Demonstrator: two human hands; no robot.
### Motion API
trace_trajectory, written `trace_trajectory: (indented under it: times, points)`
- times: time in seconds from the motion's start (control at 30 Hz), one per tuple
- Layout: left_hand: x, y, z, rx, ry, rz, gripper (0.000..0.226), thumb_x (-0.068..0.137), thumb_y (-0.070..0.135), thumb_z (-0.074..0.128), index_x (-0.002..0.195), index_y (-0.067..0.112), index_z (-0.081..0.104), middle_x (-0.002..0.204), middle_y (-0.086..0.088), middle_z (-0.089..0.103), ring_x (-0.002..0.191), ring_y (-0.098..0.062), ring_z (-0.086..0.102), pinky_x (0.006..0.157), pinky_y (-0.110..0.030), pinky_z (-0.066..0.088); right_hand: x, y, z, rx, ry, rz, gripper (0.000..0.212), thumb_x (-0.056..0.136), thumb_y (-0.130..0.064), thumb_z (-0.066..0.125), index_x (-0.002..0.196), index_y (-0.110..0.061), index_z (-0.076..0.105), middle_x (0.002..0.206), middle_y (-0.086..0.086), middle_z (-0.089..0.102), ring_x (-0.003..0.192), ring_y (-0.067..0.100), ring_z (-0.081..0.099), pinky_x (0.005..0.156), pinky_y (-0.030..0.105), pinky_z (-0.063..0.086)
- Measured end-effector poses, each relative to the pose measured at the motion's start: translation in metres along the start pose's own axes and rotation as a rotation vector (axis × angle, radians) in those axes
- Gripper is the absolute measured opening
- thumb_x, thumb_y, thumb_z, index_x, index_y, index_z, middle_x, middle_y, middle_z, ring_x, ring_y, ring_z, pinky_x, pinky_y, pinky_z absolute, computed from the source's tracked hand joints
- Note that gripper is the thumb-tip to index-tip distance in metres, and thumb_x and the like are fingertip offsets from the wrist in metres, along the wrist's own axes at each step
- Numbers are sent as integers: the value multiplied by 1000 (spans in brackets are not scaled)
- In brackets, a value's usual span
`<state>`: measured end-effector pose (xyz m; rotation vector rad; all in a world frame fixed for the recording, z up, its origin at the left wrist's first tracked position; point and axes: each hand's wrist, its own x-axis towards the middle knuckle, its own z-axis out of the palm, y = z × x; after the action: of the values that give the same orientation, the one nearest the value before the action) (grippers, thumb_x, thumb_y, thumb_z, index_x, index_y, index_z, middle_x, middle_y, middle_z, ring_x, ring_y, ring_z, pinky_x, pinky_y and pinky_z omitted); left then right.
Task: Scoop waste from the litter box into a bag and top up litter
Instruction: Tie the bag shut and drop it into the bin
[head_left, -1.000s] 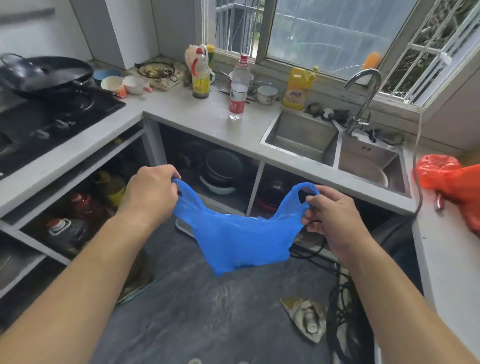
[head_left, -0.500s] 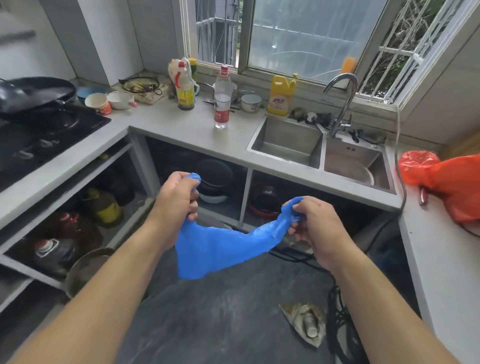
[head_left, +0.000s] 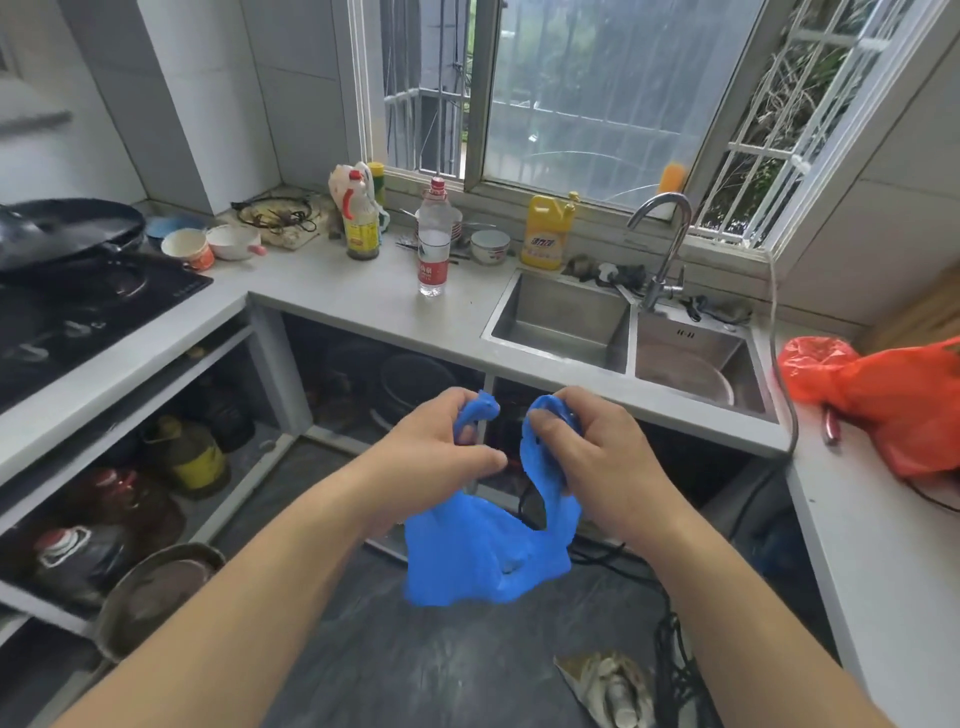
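At the centre of the frame a blue plastic bag (head_left: 480, 561) hangs in the air above the dark grey floor (head_left: 415, 670). The left hand (head_left: 436, 457) is clenched around one bag handle and the right hand (head_left: 587, 457) is clenched around the other, the two hands close together just below the table edge.

A pale grey table (head_left: 363, 306) runs in an L from the left side across the middle of the frame. A black stove (head_left: 78, 317) with a dark pan (head_left: 67, 234) sits at the upper left. Further along stand a cup (head_left: 187, 248), a sauce bottle (head_left: 361, 228), a clear water bottle (head_left: 434, 244), a small bowl (head_left: 490, 245) and a yellow detergent bottle (head_left: 548, 234). A steel double sink (head_left: 623, 338) with a curved tap (head_left: 665, 244) lies right of centre, below a barred window (head_left: 597, 93). An orange bag (head_left: 893, 400) rests on the table at the right edge.

Open shelves (head_left: 130, 431) under the table hold oil jugs and pots. A crumpled wrapper (head_left: 608, 686) and black cables (head_left: 670, 660) lie on the floor at the lower right.
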<state>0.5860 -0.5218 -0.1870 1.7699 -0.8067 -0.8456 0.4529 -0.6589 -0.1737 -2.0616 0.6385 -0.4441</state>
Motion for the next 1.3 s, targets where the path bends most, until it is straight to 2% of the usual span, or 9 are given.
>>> trace_trajectory:
  times: [0.2, 0.37, 0.5, 0.57, 0.63, 0.77, 0.97, 1.13, 1.3]
  points:
    - [-1, 28, 5, -42, -312, 129, 25, 83, 21, 75, 106, 21, 67, 97, -5, 71, 93, -14, 65, 100, -51, 50, 1, -19, -9, 143, -227, -42, 11, 96, -25, 64, 89, -20, 72, 74, 6, 66, 63, 11, 56, 60, 29, 47]
    - [-1, 29, 1, -51, -339, 128, 20, 90, 31, 71, 109, 24, 69, 91, 3, 62, 84, -12, 54, 80, -38, 45, -1, -28, -23, 191, -301, -61, 16, 89, -27, 65, 102, -24, 74, 83, 26, 63, 65, 20, 45, 60, 34, 39]
    - [-4, 34, 0, -19, -393, 139, 11, 94, 27, 70, 103, 21, 70, 85, 9, 66, 81, -7, 58, 77, -27, 47, -2, -38, -33, 265, -303, -90, 27, 86, -12, 64, 108, -26, 72, 94, 11, 72, 70, 16, 61, 68, 38, 51]
    - [-4, 36, 0, 14, -368, 166, 12, 98, 36, 63, 98, 28, 72, 85, 3, 64, 80, -12, 53, 77, -32, 46, -1, -41, -35, 308, -247, -103, 34, 88, 3, 60, 110, -20, 70, 97, 11, 71, 70, 25, 63, 70, 46, 55]
    - [-5, 40, -2, 4, -340, 145, 20, 100, 45, 55, 94, 38, 73, 84, 7, 64, 77, -10, 52, 77, -33, 46, 0, -39, -37, 301, -128, -122, 42, 87, 11, 56, 110, -20, 72, 98, 11, 66, 65, 17, 62, 65, 37, 56]
    - [-8, 41, -6, -119, -365, 112, 36, 100, 48, 49, 72, 33, 64, 68, 6, 45, 66, -16, 36, 72, -35, 35, 2, -31, -39, 62, -173, -162, 30, 92, -14, 68, 105, -40, 75, 100, -7, 59, 76, 11, 56, 71, 24, 49]
    - [-10, 36, -4, -155, -354, 115, 41, 100, 50, 49, 82, 16, 64, 74, -9, 47, 68, -22, 39, 73, -38, 36, -3, -26, -36, 171, -140, -69, 11, 95, -18, 67, 86, -23, 71, 84, 16, 68, 64, 15, 53, 59, 28, 45]
    - [-9, 29, 1, -216, -271, 100, 45, 101, 45, 51, 101, 2, 63, 87, -24, 59, 75, -29, 52, 76, -41, 46, -7, -20, -31, 351, -74, -9, 11, 100, -12, 56, 93, -12, 65, 89, 7, 75, 80, 14, 62, 71, 32, 48]
    - [-7, 19, 4, -334, -108, 147, 46, 100, 34, 58, 106, -12, 55, 89, -19, 63, 75, -27, 57, 76, -41, 49, -17, -11, -22, 600, -137, 3, 8, 98, -13, 61, 94, -10, 68, 84, 6, 69, 79, 17, 62, 73, 35, 50]
